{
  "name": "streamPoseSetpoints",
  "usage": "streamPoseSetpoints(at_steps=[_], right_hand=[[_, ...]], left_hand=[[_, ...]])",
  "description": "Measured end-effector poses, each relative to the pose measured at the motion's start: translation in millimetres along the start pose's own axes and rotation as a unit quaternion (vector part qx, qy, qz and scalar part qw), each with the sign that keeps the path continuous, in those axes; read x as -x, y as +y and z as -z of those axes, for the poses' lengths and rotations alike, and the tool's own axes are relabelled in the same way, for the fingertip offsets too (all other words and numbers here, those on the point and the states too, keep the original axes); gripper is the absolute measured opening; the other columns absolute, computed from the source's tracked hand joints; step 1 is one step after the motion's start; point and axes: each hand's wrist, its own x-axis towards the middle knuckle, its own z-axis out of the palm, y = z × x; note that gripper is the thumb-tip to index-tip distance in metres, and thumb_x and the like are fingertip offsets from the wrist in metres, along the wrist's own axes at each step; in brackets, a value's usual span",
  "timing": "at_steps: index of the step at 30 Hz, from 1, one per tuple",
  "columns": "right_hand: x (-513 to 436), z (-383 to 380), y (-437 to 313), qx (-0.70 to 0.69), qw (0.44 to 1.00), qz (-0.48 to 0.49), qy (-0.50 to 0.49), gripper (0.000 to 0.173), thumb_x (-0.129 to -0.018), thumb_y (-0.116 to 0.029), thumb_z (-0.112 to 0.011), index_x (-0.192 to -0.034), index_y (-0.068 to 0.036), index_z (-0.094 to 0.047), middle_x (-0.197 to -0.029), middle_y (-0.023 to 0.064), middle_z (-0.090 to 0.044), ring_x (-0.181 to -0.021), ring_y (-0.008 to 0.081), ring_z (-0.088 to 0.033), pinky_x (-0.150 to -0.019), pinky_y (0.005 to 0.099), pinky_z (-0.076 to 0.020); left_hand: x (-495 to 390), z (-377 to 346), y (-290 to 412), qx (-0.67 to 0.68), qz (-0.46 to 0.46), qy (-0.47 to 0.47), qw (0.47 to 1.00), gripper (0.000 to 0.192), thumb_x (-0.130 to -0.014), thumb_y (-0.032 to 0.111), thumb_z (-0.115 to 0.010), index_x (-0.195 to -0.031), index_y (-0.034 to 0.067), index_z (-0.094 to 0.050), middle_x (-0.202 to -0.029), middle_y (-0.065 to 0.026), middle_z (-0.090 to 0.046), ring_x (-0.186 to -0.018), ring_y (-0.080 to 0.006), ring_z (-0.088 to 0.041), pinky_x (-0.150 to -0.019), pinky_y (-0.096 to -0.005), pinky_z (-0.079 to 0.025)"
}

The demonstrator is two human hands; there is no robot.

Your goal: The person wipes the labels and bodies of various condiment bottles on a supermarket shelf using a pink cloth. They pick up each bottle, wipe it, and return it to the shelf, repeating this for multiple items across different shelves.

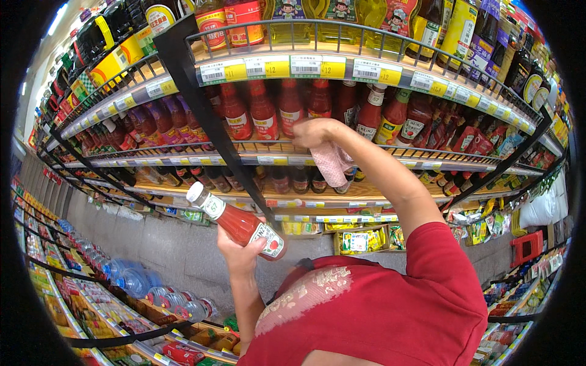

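A glass bottle of Heinz ketchup (236, 224) with a white cap is gripped in my left hand (240, 250), tilted, its cap pointing to the upper left. My right hand (313, 132) reaches to the front rail of the middle shelf (293, 147), holding a pink cloth (332, 164) that hangs down over the rail. Just behind that hand stands a red sauce bottle (290, 112); whether the two touch cannot be told. More red sauce bottles (264, 116) stand to its left, and a Heinz ketchup bottle (369, 114) stands to the right.
Oil bottles (293, 23) line the upper shelf behind a wire rail (320, 34). A black upright post (206, 105) divides the shelving. Cardboard boxes of packets (361, 241) sit low down. Large water bottles (132, 277) stand along the aisle floor (183, 242); a red plastic stool (526, 248) is at right.
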Motion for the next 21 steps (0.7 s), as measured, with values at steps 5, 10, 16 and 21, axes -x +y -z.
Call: streamPoseSetpoints(at_steps=[5, 10, 16, 21], right_hand=[[-3, -8, -9, -0.043, 0.996, 0.065, 0.051, 0.038, -0.087, -0.027, -0.049, -0.094, 0.009, -0.059, -0.082, 0.0267, -0.060, -0.078, 0.0351, -0.061, -0.071, 0.0432, -0.0456], [31, -23, 13, -0.013, 0.996, 0.060, 0.069, 0.040, -0.081, -0.023, -0.059, -0.113, 0.000, -0.055, -0.098, 0.0226, -0.062, -0.092, 0.0353, -0.059, -0.080, 0.0418, -0.0460], [64, -20, 24, -0.044, 0.996, -0.083, 0.009, 0.046, -0.075, -0.015, -0.061, -0.120, -0.007, -0.052, -0.104, 0.0194, -0.062, -0.099, 0.0312, -0.059, -0.083, 0.0395, -0.0476], [84, -29, 44, -0.117, 0.980, 0.001, 0.159, 0.032, -0.083, -0.010, -0.053, -0.113, 0.000, -0.058, -0.110, 0.0173, -0.061, -0.103, 0.0287, -0.057, -0.088, 0.0361, -0.0460]], left_hand=[[5, -7, 2, -0.008, 0.014, 0.004, 1.000, 0.066, -0.056, 0.004, -0.075, -0.113, -0.003, -0.043, -0.096, -0.0122, -0.058, -0.087, -0.0244, -0.064, -0.078, -0.0360, -0.052], [9, -7, 1, -0.018, 0.019, -0.008, 1.000, 0.066, -0.057, 0.005, -0.076, -0.113, -0.003, -0.043, -0.096, -0.0124, -0.059, -0.086, -0.0237, -0.063, -0.079, -0.0353, -0.051], [7, -18, 1, -0.018, 0.024, -0.030, 0.999, 0.064, -0.058, 0.004, -0.075, -0.113, -0.003, -0.043, -0.095, -0.0123, -0.059, -0.088, -0.0242, -0.063, -0.080, -0.0355, -0.051], [5, -28, 0, -0.026, 0.043, -0.063, 0.997, 0.063, -0.057, 0.001, -0.073, -0.113, -0.003, -0.044, -0.096, -0.0125, -0.059, -0.089, -0.0240, -0.064, -0.080, -0.0359, -0.052]])
